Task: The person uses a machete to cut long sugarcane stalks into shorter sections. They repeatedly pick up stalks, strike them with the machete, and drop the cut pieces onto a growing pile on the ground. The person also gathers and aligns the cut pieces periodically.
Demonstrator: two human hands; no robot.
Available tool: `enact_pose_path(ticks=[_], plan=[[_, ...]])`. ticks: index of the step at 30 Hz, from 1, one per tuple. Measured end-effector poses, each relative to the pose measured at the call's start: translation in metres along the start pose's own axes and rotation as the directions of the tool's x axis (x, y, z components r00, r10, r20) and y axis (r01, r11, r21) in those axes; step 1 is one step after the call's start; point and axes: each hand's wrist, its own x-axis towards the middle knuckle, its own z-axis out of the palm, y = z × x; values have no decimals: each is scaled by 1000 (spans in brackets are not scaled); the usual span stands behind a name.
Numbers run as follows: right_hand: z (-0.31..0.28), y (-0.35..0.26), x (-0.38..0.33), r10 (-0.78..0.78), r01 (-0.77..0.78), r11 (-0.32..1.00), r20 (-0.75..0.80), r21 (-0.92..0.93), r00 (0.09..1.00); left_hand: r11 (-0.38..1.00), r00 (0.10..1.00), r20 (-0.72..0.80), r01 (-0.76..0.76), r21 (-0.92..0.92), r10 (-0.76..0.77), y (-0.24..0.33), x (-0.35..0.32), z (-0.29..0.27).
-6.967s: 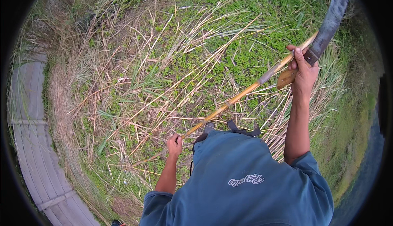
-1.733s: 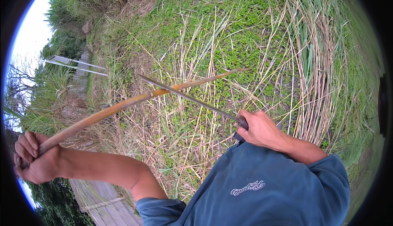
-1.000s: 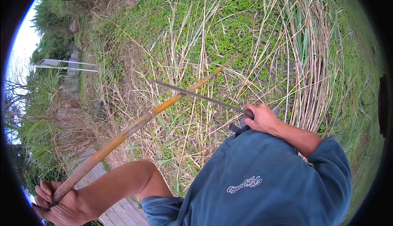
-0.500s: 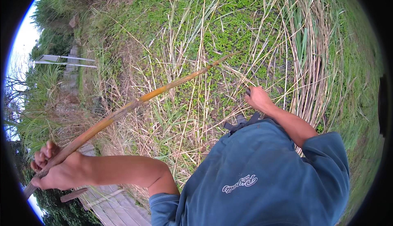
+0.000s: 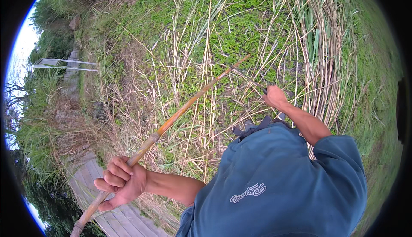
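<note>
- Two hands: the left hand (image 5: 122, 181), lower left of the frame, closes around a pole; it sits further right than half a second ago.
- The right hand (image 5: 274, 97), right of centre, grips a knife by its handle.
- One long yellow-brown pole (image 5: 184, 109) slants from the lower left to a thin tip above centre.
- One knife (image 5: 253, 81): its blade reaches the pole near that tip, where a second ago it crossed further down; I cannot tell whether they touch.
</note>
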Motion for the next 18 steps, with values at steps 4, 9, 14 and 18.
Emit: enact_pose_path(ticks=[4,9,14,18], plan=[[-25,-11,-11,-44,42,999,245,13,969,986,976,-199,-63,154,94,10,-14,-11],[19,20,18,24,-14,998,181,-55,983,904,843,-463,-62,423,275,9,-23,-12],[9,-10,1,-151,176,983,297,-57,943,665,326,-687,196,721,649,10,-29,-4],[74,18,44,133,-139,990,198,12,971,697,458,-715,247,673,528,13,-34,4]])
